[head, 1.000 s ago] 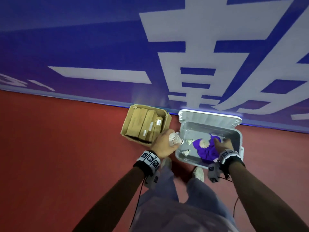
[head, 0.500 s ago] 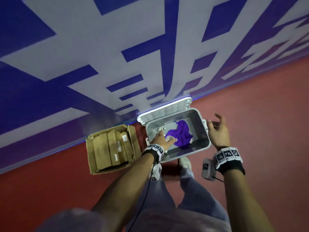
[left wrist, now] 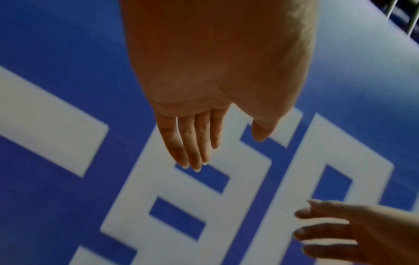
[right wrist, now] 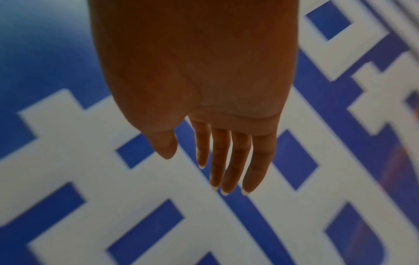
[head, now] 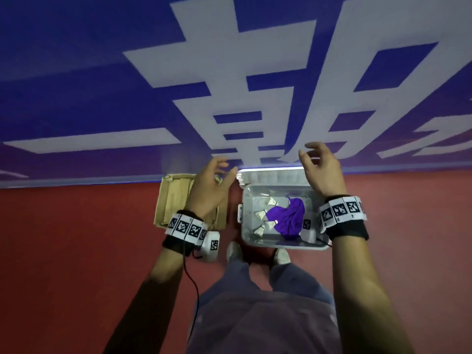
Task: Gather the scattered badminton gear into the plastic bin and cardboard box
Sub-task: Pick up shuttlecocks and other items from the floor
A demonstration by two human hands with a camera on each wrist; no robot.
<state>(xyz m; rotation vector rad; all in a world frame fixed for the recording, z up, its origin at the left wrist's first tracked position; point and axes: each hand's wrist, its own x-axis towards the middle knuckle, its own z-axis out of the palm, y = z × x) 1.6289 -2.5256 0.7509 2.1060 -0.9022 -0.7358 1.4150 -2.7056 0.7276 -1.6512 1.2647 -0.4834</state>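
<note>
I am standing on the red floor with both forearms reaching forward, my shoes just short of the near wall of the plastic bin. My left hand is hovering with its fingers straight and relaxed, holding nothing; the left wrist view is showing them nearly together, thumb apart. It is hanging over the cardboard box, which is sitting on the floor just left of the bin and is packed with brown cartons lying side by side. My right hand is raised over the bin's far right corner, fingers loosely spread, also empty. Inside the bin, between and below my hands, four white shuttlecocks are lying along the left half, touching or just beside a crumpled purple cloth that is filling the right half. The bin's lid is standing open at its far edge, against the foot of the blue wall banner with large white characters.
</note>
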